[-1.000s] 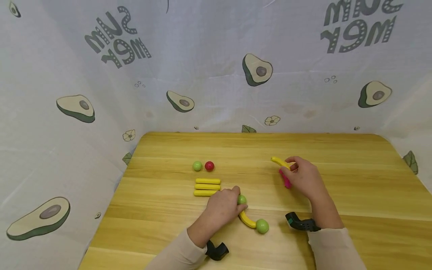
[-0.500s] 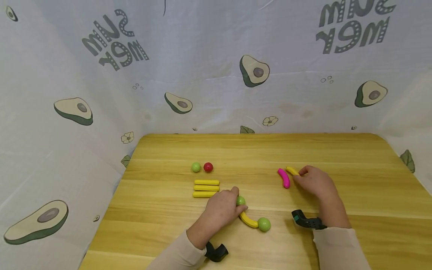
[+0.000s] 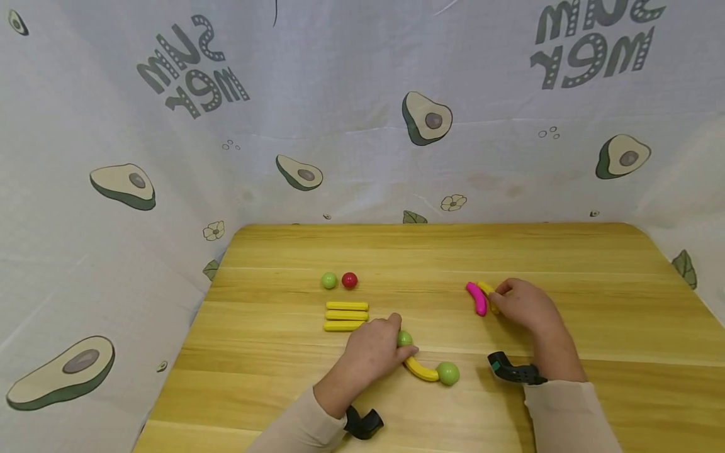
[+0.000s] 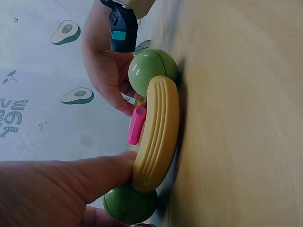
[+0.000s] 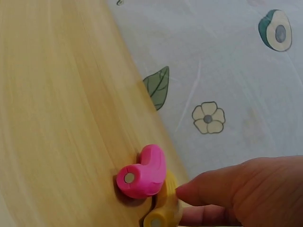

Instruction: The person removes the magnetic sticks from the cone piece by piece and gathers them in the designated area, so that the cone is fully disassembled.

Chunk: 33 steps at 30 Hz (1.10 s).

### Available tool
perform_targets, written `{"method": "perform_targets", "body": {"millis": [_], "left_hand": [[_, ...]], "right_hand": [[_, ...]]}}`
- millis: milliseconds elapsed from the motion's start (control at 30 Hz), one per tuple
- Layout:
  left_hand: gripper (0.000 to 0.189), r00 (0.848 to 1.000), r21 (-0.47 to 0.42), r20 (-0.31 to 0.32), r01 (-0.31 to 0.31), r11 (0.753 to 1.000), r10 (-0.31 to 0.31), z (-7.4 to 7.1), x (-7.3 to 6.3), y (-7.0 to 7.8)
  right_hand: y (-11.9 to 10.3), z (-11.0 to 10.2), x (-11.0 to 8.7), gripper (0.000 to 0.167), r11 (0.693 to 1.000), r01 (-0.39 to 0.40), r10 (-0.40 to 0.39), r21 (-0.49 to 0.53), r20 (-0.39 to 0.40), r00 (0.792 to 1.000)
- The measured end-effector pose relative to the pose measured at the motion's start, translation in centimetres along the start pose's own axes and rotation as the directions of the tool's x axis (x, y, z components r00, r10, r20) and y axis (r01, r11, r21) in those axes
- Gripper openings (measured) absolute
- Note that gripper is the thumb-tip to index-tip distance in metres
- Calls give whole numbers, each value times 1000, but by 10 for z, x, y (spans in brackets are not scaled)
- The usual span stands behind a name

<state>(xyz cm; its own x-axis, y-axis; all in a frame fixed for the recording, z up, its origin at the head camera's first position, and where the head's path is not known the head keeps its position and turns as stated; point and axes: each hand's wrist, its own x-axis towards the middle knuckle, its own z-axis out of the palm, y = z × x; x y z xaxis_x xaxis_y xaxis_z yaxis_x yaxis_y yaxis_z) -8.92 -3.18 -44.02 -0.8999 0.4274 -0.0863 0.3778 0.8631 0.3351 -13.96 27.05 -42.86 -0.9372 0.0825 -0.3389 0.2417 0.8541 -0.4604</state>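
Observation:
My left hand (image 3: 374,346) grips a green ball (image 3: 404,338) at one end of a curved yellow rod (image 3: 421,370); the thumb lies against the rod in the left wrist view. At the rod's other end sits a second green ball (image 3: 449,374). Over on the right, my right hand (image 3: 523,305) pinches another curved yellow rod (image 5: 165,203), which lies against a curved pink rod (image 5: 144,172) on the table. Both of these rods show a round metal-like disc in the end in the right wrist view.
Three straight yellow rods (image 3: 347,316) lie side by side left of centre, one partly behind my left hand. Behind them are a small green ball (image 3: 329,280) and a red ball (image 3: 349,280). A patterned curtain (image 3: 340,113) hangs beyond the wooden table's (image 3: 419,242) back edge.
My right hand has moved right and set its yellow rod down alongside the pink one. The far end of the rod at my left hand has swung slightly right, its green ball with it.

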Motion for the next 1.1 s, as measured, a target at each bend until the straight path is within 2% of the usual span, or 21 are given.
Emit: {"method": "perform_targets", "body": {"millis": [300, 433, 600, 667, 733, 833, 933, 1033, 1100], "left_hand": [[49, 999, -38, 54, 5, 999, -3, -2, 0, -2], [45, 994, -88, 95, -37, 995, 45, -7, -1, -6], [39, 974, -96, 184, -118, 988, 134, -13, -2, -9], [35, 970, -83, 195, -132, 988, 146, -13, -2, -8], [33, 972, -74, 188, -130, 989, 142, -13, -2, -8], [33, 979, -59, 156, -122, 991, 130, -12, 0, -8], [33, 987, -43, 110, -114, 993, 118, -11, 1, -9], [33, 992, -28, 64, -107, 994, 109, -12, 2, -11], [33, 994, -22, 29, -101, 995, 102, -13, 3, -12]], "right_hand": [[-4, 0, 3, 43, 1000, 13, -13, -12, 1, 1000], [-5, 0, 4, 45, 1000, 15, -15, -11, 8, 1000], [-8, -2, 1, 51, 999, 23, -23, -35, -8, 1000], [-12, -1, -1, 53, 998, 47, -48, -38, -26, 998], [-19, 1, -4, 51, 994, 108, -109, -24, -36, 993], [-36, 9, -9, 38, 963, 265, -265, 44, -10, 964], [-53, 21, -13, 24, 899, 418, -430, 129, 82, 899], [-66, 35, -16, 17, 859, 475, -507, 189, 197, 839], [-71, 44, -18, 14, 857, 477, -514, 196, 252, 820]]}}
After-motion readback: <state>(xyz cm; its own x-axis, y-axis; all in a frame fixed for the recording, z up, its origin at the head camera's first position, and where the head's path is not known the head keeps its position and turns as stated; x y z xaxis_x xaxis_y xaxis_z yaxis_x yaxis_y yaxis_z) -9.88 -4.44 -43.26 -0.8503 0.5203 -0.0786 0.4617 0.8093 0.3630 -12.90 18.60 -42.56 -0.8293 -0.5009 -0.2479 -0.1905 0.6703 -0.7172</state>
